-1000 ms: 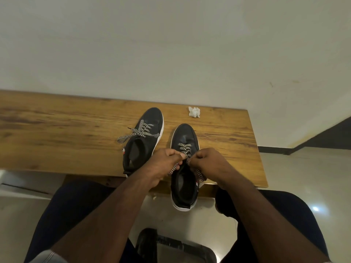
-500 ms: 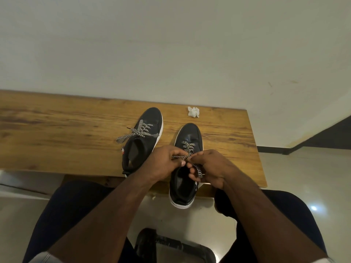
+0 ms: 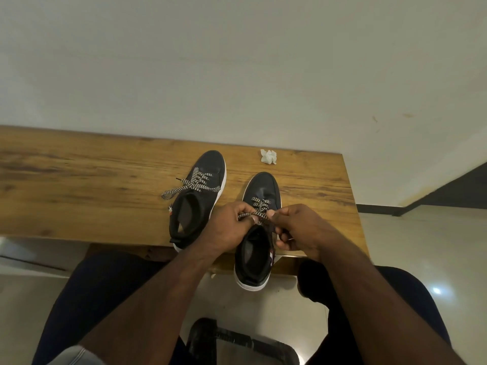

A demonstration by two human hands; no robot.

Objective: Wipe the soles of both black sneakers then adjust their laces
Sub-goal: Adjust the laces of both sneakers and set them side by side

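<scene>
The pale wall (image 3: 237, 61) fills the far side, and the wooden table (image 3: 79, 185) runs along it, its right end stopping short of the tiled floor (image 3: 421, 246). My forearms reach in from below and meet over the right sneaker (image 3: 259, 188), wrists bent inward toward each other. That sneaker sits toe toward the wall, its heel hanging past the near table edge over the floor. The left sneaker (image 3: 208, 164) stands just beside it, apart from it, farther onto the table, with its heel just past the near edge, its checkered laces (image 3: 195, 184) loose and one end trailing left on the wood.

My left hand (image 3: 226, 227) has its fingers curled, pinching a strand of the right sneaker's lace (image 3: 259, 204) that stretches across to my right hand (image 3: 303, 227), which pinches it too; a lower finger of my right hand seems to hook another loop, though I can't quite tell.

The table is bare wood well to the left. A crumpled white tissue (image 3: 268, 156) lies near the far edge, beyond the right sneaker's toe.
</scene>
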